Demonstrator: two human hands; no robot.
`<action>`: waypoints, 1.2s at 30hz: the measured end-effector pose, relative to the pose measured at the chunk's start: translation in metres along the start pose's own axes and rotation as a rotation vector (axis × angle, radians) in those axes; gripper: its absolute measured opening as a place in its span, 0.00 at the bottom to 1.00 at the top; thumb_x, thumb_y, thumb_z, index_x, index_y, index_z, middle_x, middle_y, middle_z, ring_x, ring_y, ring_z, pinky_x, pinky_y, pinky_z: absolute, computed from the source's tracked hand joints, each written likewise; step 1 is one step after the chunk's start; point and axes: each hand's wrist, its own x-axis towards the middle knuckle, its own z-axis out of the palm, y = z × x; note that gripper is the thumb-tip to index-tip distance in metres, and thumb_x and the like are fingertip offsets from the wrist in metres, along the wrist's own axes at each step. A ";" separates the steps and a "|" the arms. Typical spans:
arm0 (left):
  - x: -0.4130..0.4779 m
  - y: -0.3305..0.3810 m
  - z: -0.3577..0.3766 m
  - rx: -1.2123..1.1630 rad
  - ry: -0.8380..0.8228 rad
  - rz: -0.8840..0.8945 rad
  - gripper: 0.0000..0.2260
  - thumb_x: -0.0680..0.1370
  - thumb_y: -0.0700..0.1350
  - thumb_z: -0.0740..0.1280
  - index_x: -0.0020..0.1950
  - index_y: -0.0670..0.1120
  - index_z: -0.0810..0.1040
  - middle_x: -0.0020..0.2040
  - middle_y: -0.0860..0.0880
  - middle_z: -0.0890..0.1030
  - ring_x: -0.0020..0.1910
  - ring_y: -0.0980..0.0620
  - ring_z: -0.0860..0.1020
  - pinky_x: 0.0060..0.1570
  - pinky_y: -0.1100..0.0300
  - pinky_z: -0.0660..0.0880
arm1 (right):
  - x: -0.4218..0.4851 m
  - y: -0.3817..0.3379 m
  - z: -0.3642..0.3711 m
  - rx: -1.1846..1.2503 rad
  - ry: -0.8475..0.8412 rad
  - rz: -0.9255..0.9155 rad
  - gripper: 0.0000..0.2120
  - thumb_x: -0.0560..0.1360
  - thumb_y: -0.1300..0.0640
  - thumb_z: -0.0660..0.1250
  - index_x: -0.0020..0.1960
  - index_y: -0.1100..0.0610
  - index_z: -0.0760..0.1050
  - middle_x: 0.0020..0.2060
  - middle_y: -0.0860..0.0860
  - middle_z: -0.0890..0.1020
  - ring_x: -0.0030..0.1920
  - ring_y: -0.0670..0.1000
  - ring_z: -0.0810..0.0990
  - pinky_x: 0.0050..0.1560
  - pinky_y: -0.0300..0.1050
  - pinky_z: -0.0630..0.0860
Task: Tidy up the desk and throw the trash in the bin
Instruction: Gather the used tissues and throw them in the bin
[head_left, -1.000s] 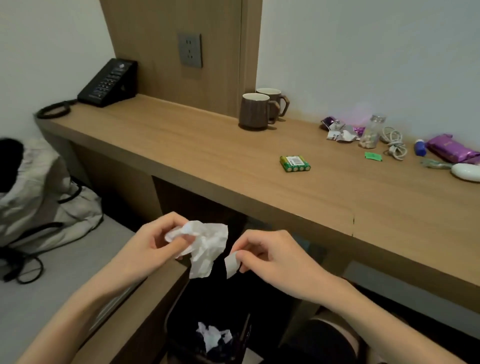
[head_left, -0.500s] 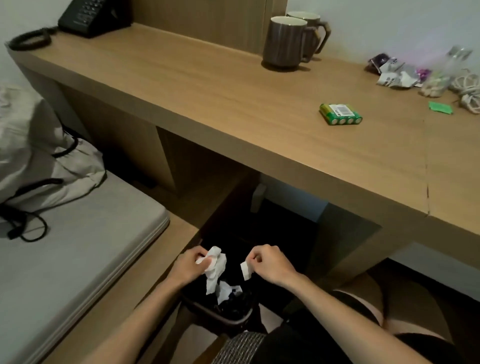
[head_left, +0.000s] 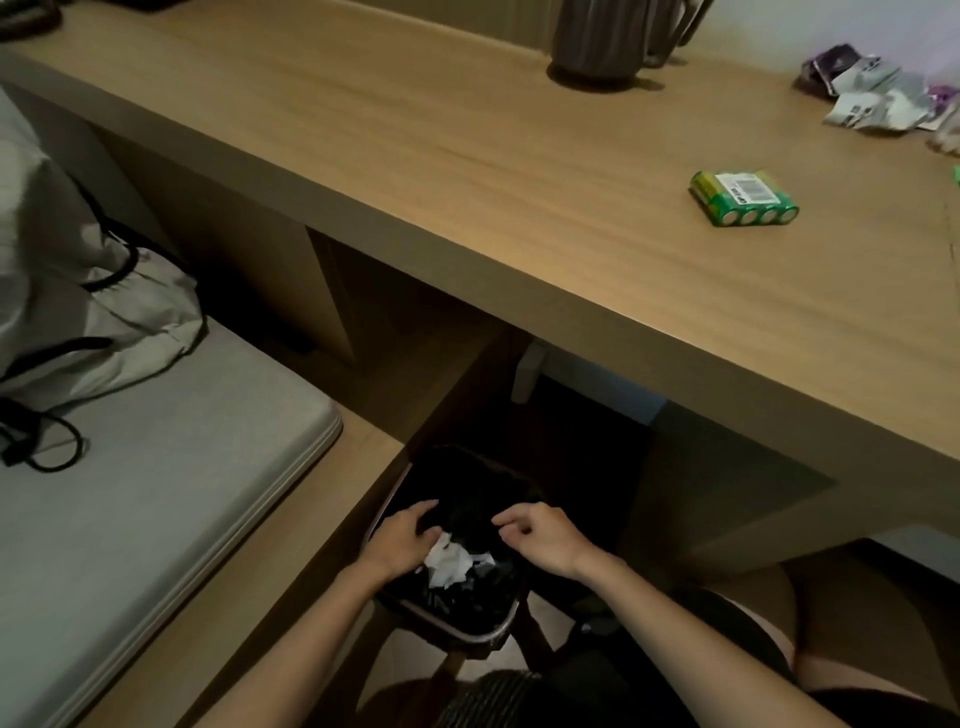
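Observation:
A dark bin (head_left: 483, 631) with a black liner stands on the floor under the wooden desk (head_left: 519, 171). White crumpled paper (head_left: 448, 565) lies inside it. My left hand (head_left: 402, 540) hovers over the bin's left side with fingers spread and nothing in it. Over the bin's right side, my right hand (head_left: 537, 535) has its fingers loosely curled and apart, also holding nothing. On the desk lie a green pack of batteries (head_left: 743, 200) and torn wrappers (head_left: 867, 93) at the far right.
A brown mug (head_left: 597, 41) stands at the desk's back, a second one behind it. A grey cushioned bench (head_left: 156, 493) with a pale bag (head_left: 78, 291) and black cord is on the left. My knees are at the bottom right.
Both hands let go of the paper pieces, which now lie in the bin. The hands have opened, and the view has dipped lower and closer to the bin.

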 end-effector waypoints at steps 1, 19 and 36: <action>-0.007 0.007 -0.007 0.007 0.041 0.036 0.21 0.81 0.48 0.60 0.74 0.49 0.64 0.65 0.46 0.77 0.63 0.49 0.76 0.60 0.60 0.70 | -0.009 -0.004 -0.007 -0.015 0.014 -0.046 0.14 0.80 0.56 0.60 0.65 0.53 0.75 0.59 0.56 0.81 0.59 0.53 0.80 0.60 0.45 0.76; -0.220 0.238 -0.136 -0.269 0.657 0.917 0.14 0.78 0.43 0.64 0.62 0.55 0.75 0.50 0.59 0.82 0.54 0.62 0.79 0.53 0.69 0.74 | -0.267 -0.115 -0.166 0.050 0.686 -0.774 0.12 0.78 0.60 0.64 0.59 0.50 0.79 0.48 0.42 0.84 0.50 0.42 0.82 0.50 0.33 0.77; -0.055 0.464 -0.134 0.040 0.568 0.948 0.18 0.79 0.44 0.63 0.69 0.50 0.70 0.66 0.49 0.73 0.64 0.52 0.71 0.65 0.54 0.69 | -0.206 -0.012 -0.356 -0.234 1.057 -0.237 0.14 0.76 0.58 0.67 0.62 0.54 0.77 0.61 0.52 0.78 0.64 0.52 0.73 0.64 0.48 0.69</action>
